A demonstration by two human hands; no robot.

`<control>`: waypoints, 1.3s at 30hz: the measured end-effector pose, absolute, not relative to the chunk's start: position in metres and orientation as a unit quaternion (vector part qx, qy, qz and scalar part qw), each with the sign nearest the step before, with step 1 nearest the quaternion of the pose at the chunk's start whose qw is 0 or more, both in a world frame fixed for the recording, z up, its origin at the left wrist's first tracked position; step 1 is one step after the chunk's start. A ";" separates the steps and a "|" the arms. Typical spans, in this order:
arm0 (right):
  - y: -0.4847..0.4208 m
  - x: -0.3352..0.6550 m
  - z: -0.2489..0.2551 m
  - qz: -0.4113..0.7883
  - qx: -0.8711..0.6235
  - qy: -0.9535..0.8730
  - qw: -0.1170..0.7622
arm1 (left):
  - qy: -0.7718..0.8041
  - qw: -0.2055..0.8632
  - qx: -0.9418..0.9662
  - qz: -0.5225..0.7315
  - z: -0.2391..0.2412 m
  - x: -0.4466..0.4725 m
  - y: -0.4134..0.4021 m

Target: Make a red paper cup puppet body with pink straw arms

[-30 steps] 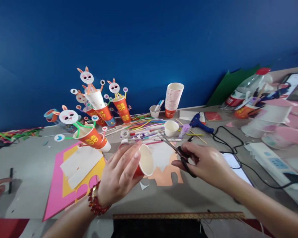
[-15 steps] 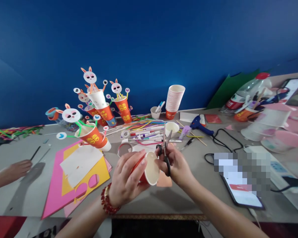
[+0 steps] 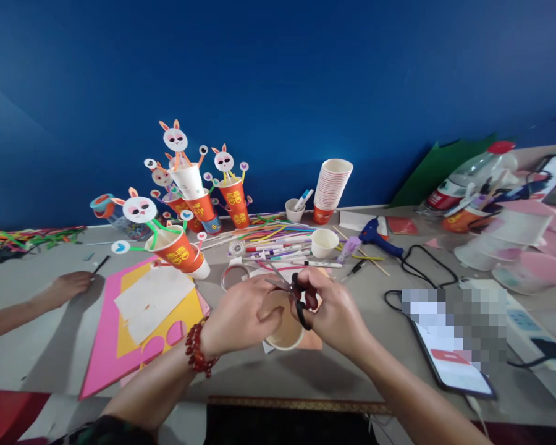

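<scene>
My left hand (image 3: pixel 245 312), with a red bead bracelet on the wrist, is wrapped round a paper cup (image 3: pixel 285 330) whose white mouth faces me. My right hand (image 3: pixel 331 309) has its fingers through the black handles of a pair of scissors (image 3: pixel 290 288). The blades point left, over the cup and my left fingers. Both hands meet just above the grey table (image 3: pixel 306 371), over a peach paper cut-out that is mostly hidden.
Rabbit-faced cup figures (image 3: pixel 185 185) stand at the back left, a cup stack (image 3: pixel 331 188) at back centre. Coloured straws and pens (image 3: pixel 278 241) lie behind my hands. Pink and yellow sheets (image 3: pixel 134 321) lie left, a phone (image 3: pixel 454 364) and a glue gun (image 3: pixel 375 235) right. Another person's hand (image 3: pixel 67 285) rests far left.
My right hand lifted the scissors off the table and brought them to the cup. The blades swung from upright to pointing left, and the cup tipped its mouth toward me. The other person's hand moved inward.
</scene>
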State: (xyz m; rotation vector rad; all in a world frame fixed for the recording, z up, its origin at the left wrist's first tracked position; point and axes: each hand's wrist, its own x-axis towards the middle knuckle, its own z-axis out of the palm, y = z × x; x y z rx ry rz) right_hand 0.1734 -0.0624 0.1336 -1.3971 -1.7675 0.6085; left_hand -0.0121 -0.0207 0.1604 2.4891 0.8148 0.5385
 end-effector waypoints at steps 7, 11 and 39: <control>-0.054 0.178 0.126 0.321 -0.542 -0.671 0.391 | 0.306 0.210 0.924 0.089 0.163 -0.006 -0.008; -0.050 0.179 0.123 0.356 -0.540 -0.655 0.392 | 0.318 0.256 0.908 0.093 0.166 -0.007 -0.008; -0.044 0.184 0.122 0.389 -0.502 -0.677 0.372 | 0.334 0.280 0.898 0.063 0.169 -0.012 0.000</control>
